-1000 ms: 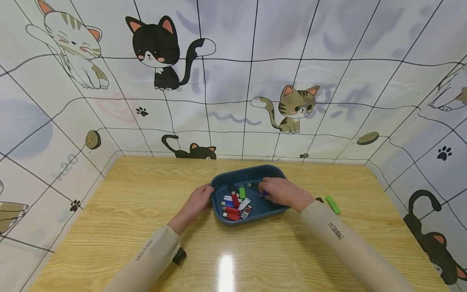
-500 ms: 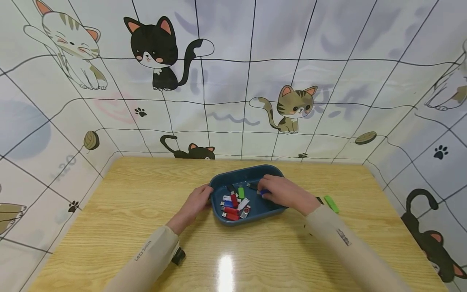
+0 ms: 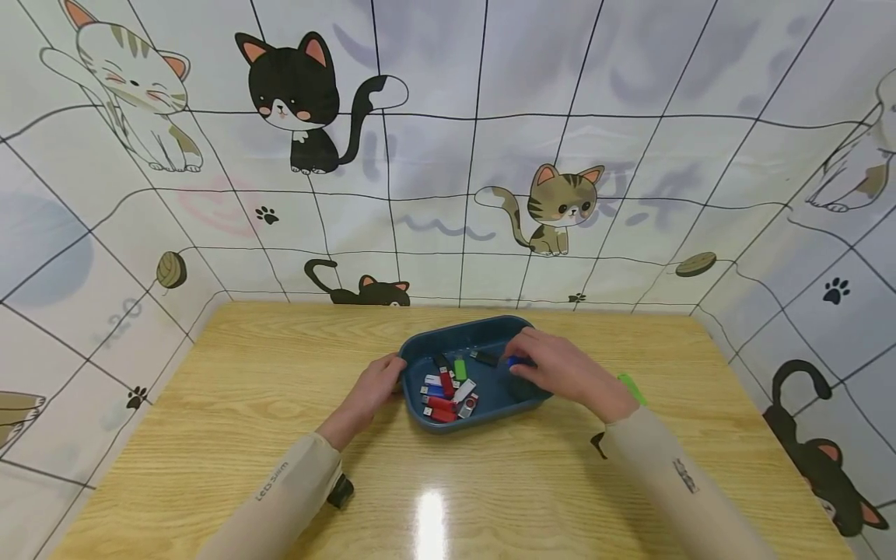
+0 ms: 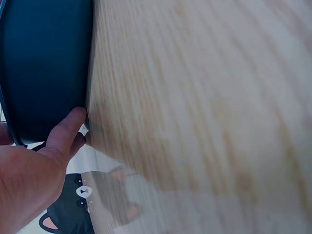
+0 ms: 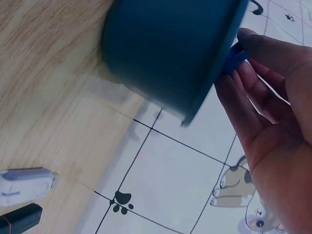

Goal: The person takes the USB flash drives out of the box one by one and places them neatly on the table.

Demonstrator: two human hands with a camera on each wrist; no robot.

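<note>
A dark blue tray (image 3: 458, 333) stands on the table, with several USB sticks lying in its left half, among them a red one (image 3: 446, 381), a green one (image 3: 460, 369) and a white one (image 3: 464, 390). My left hand (image 3: 371, 389) grips the tray's left end, thumb at the rim and fingers against the outer wall (image 4: 46, 68). Over the tray's right part, my right hand (image 3: 560, 369) pinches a blue USB stick (image 5: 235, 59) between thumb and fingers. A black USB stick (image 3: 484, 358) lies on the tray bottom just left of it.
A bright green object (image 3: 632, 387) lies on the table right of the tray, partly behind the right forearm. A whitish object (image 5: 27, 185) and a black one (image 5: 19, 219) lie there too. Cat-patterned cloth walls (image 3: 434, 155) enclose the table's back and sides.
My right hand has lifted a little and shifted right, taking the blue USB stick up from near the tray bottom. My left hand keeps its hold on the tray.
</note>
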